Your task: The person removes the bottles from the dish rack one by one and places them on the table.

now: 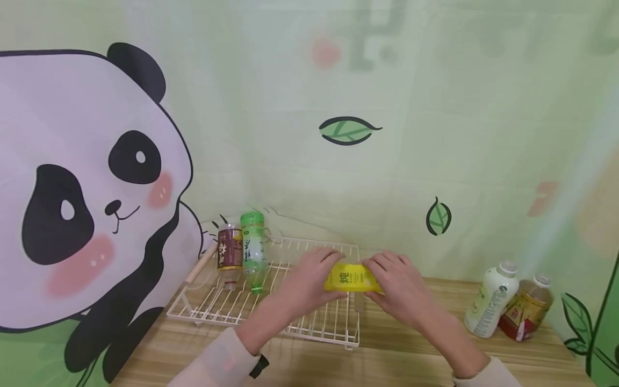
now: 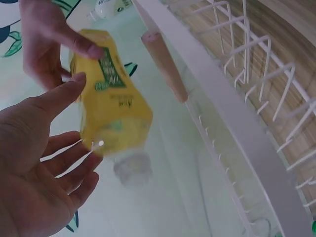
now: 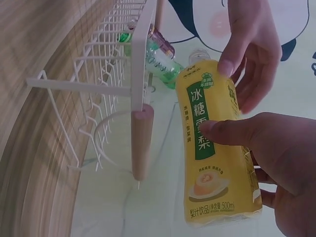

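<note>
A yellow plastic drink bottle [image 3: 222,173] with a green label panel lies sideways between both hands, above the right end of the white wire rack [image 1: 319,339]. My right hand [image 1: 401,287] grips its base end, thumb across the label in the right wrist view and fingers behind. At the neck end is my left hand [image 1: 309,277]. In the left wrist view its thumb meets the bottle's edge, while the fingers are spread and relaxed near the shoulder. The clear cap end points past the left hand.
On the rack's left side lie a dark-labelled bottle [image 1: 230,250] and a green-capped bottle [image 1: 253,252]. A white bottle [image 1: 490,301] and a red-brown bottle [image 1: 527,309] stand at the right of the wooden table [image 1: 411,355]. Wooden handles [image 3: 142,143] flank the rack. A panda-printed curtain [image 1: 290,161] hangs behind.
</note>
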The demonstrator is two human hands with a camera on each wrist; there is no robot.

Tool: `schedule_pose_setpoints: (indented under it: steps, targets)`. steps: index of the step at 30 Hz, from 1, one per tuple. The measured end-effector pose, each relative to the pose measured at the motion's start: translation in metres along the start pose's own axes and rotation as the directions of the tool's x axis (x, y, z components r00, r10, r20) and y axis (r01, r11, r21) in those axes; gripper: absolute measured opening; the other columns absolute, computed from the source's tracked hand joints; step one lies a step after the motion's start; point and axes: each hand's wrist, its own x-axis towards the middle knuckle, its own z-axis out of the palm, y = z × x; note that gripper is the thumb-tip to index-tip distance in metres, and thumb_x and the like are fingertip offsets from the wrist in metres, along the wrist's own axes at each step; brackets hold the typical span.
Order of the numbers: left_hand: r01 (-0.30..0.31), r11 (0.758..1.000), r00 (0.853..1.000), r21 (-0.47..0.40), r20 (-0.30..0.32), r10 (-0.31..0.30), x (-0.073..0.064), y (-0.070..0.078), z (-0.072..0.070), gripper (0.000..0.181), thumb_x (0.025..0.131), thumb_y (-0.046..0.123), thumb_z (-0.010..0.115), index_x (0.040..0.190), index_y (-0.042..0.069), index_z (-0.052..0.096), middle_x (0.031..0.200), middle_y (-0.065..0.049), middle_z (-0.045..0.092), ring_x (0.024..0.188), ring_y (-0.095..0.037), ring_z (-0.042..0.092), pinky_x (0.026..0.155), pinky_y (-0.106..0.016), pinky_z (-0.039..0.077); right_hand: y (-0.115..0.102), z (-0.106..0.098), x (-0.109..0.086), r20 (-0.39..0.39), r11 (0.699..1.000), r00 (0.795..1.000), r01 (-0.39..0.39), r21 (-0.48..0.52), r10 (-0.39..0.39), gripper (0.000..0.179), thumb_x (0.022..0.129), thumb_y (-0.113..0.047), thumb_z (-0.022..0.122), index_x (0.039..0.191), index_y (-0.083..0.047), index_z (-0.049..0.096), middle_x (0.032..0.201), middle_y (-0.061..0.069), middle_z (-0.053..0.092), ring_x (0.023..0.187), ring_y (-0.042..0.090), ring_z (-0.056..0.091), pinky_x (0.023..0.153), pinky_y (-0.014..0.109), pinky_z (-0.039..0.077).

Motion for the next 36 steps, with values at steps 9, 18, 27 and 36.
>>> schedule_pose_setpoints:
  steps: [9,18,27,36]
  targets:
    - [0.197,0.966,0.978,-0.169,-0.038,-0.206,-0.009,-0.040,-0.015,0.096,0.082,0.058,0.084,0.157,0.010,0.048,0.154,-0.009,0.054,0.142,-0.031,0.051,0.116,-0.047,0.046,0.024,-0.005,-0.016,0.018,0.994,0.994,-0.107,0.032,0.107,0.064,0.075,-0.021,0.099,0.128,-0.002,0.069,0.122,0.008,0.070,0.116,0.030,0.062,0.094,0.052,0.053]
    - [0.430,0.879,0.876,-0.207,-0.141,-0.462,-0.023,-0.105,-0.005,0.087,0.090,0.045,0.085,0.154,0.001,0.047,0.152,-0.021,0.053,0.138,-0.042,0.051,0.113,-0.057,0.046,0.058,-0.018,-0.032,-0.031,0.972,0.981,-0.183,0.144,0.190,0.070,0.079,-0.010,0.095,0.139,0.002,0.061,0.121,0.016,0.065,0.112,0.037,0.059,0.092,0.057,0.054]
    - [0.626,0.720,0.735,-0.300,-0.081,-0.673,-0.045,-0.147,0.010,0.108,0.089,0.041,0.086,0.159,-0.014,0.024,0.151,-0.038,0.035,0.132,-0.051,0.042,0.104,-0.064,0.047,0.088,-0.016,-0.060,0.029,0.813,0.908,-0.388,0.434,0.418,0.072,0.089,0.001,0.082,0.149,0.008,0.044,0.131,0.027,0.052,0.117,0.044,0.054,0.095,0.069,0.052]
    - [0.682,0.634,0.683,-0.364,0.006,-0.731,-0.048,-0.162,0.025,0.103,0.093,0.041,0.081,0.157,-0.016,0.024,0.147,-0.039,0.040,0.134,-0.052,0.044,0.109,-0.064,0.045,0.113,0.011,-0.099,0.151,0.616,0.813,-0.534,0.579,0.563,0.068,0.101,-0.017,0.075,0.150,0.012,0.037,0.141,0.036,0.052,0.128,0.054,0.052,0.104,0.075,0.044]
